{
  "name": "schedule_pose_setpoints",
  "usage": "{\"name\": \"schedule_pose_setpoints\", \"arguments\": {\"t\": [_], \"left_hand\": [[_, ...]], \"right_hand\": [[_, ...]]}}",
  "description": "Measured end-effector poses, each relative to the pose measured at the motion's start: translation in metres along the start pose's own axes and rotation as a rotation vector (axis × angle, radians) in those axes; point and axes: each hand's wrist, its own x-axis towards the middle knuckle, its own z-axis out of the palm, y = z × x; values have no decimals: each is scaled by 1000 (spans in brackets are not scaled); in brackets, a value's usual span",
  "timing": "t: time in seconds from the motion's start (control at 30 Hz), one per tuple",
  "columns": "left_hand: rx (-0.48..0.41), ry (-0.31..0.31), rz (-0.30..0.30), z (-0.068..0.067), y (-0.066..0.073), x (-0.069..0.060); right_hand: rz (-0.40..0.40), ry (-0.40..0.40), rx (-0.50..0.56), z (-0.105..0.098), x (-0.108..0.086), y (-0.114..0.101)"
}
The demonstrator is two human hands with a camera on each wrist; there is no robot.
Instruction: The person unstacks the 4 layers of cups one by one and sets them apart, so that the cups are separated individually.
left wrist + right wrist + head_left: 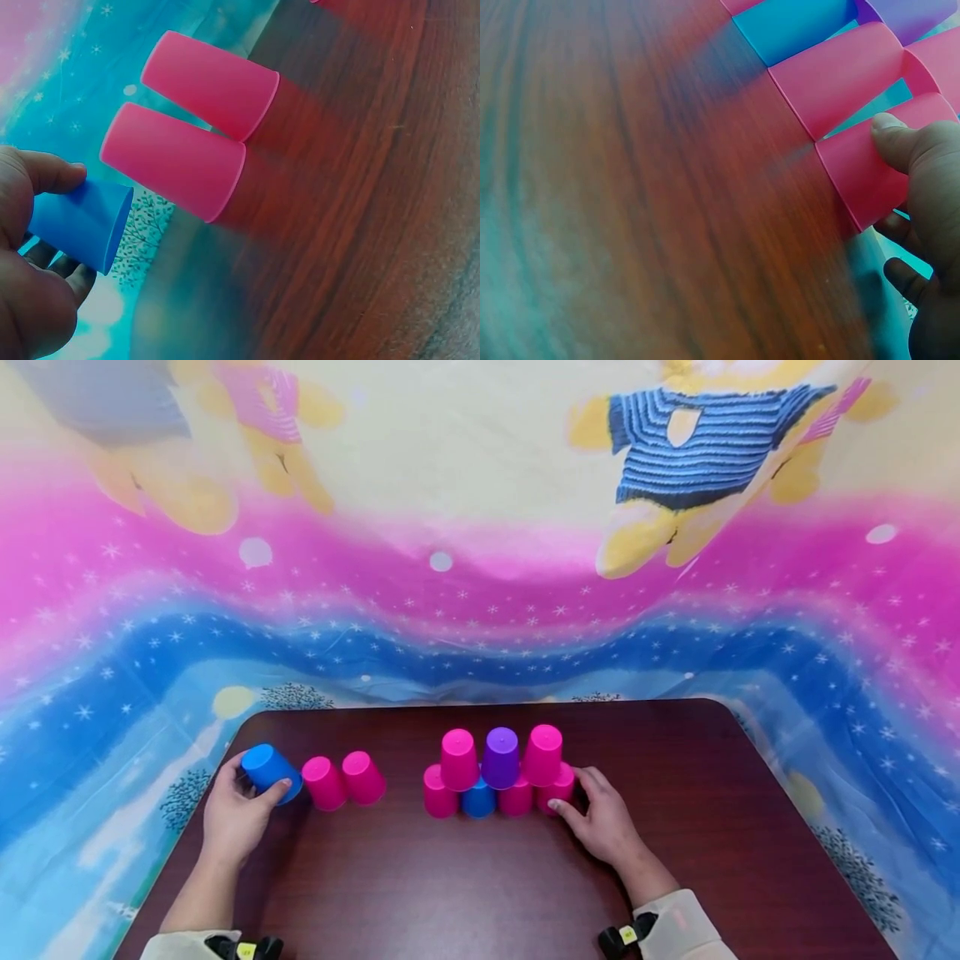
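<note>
At the table's left my left hand (pixel 231 822) holds a blue cup (pixel 268 770), tilted and lifted off the tabletop, thumb on one side and fingers on the other. Two upside-down pink cups (pixel 325 785) (pixel 364 779) stand just right of it. Farther right is a two-tier stack of upside-down cups: pink cups (pixel 441 793) and a blue cup (pixel 478 799) below, a purple cup (pixel 501 758) between two pink cups above. My right hand (pixel 606 827) grips the rightmost lower pink cup (pixel 862 176), its thumb in front and fingers on the far side.
The dark brown wooden table (pixel 420 885) has rounded far corners. Behind it hangs a printed cloth (pixel 480 610) in pink and blue with teddy bears. A dark band with a small device (pixel 628 935) sits on each wrist.
</note>
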Motion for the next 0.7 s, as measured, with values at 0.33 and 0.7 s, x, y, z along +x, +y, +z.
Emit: {"name": "schedule_pose_setpoints", "arguments": {"t": [0.33, 0.7], "left_hand": [[21, -28, -19, 6, -16, 4], [21, -42, -33, 13, -24, 5]], "right_hand": [[-3, 3, 3, 0, 1, 0], [-1, -6, 6, 0, 1, 0]]}}
